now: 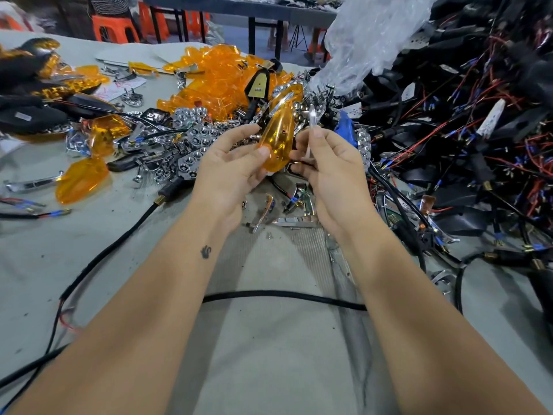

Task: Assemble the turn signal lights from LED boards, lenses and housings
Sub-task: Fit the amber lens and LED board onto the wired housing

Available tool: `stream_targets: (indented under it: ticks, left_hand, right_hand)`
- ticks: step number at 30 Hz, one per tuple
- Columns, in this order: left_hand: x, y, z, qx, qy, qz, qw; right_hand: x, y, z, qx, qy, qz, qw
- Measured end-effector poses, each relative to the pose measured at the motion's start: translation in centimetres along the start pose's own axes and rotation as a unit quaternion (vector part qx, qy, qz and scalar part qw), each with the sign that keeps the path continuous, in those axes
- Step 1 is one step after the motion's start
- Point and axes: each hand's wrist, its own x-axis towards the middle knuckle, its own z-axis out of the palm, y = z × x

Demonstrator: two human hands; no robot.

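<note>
Loose lens (82, 179): one amber lens lies flat near the table's left edge, apart from the heaps.
Lens pile (221, 76): a heap of amber lenses sits toward the far edge of the grey table (269, 354).
Chrome reflectors (191, 139): shiny studded pieces are scattered just in front of that pile.
Left hand (230, 172): palm up, thumb and fingers pinching the lower end of an amber lens (276, 139) held above the table's middle.
Right hand (326, 166): fingers curled round a thin pale strip (312, 121), just beside the lens.
Wired housings (466, 139): black housings with red and blue wires crowd the right edge.
</note>
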Motion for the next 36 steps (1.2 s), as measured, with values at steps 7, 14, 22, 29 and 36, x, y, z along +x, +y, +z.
stream_targets:
  ticks: [7, 14, 22, 29, 36]
  left_hand:
    - [-0.1, -0.04, 0.51, -0.015, -0.041, -0.054, 0.998]
    - [-0.01, -0.3, 0.3, -0.025, -0.05, -0.045, 0.997]
    - [-0.25, -0.42, 0.45, 0.002, -0.06, -0.031, 0.998]
    - [-0.59, -0.1, 0.69, -0.004, -0.049, -0.019, 0.999]
    - [-0.39, -0.17, 0.6, 0.032, -0.025, -0.013, 0.999]
  right_hand:
    - [-0.32, 0.09, 0.25, -0.08, -0.024, -0.018, 0.996]
    - [-0.44, 0.01, 0.1, -0.09, -0.031, -0.035, 0.995]
    - [-0.63, 0.02, 0.25, -0.158, -0.037, -0.065, 0.985]
    - [-0.82, 0.04, 0.64, -0.225, -0.042, -0.103, 0.968]
    - [-0.8, 0.05, 0.68, -0.238, -0.044, -0.111, 0.964]
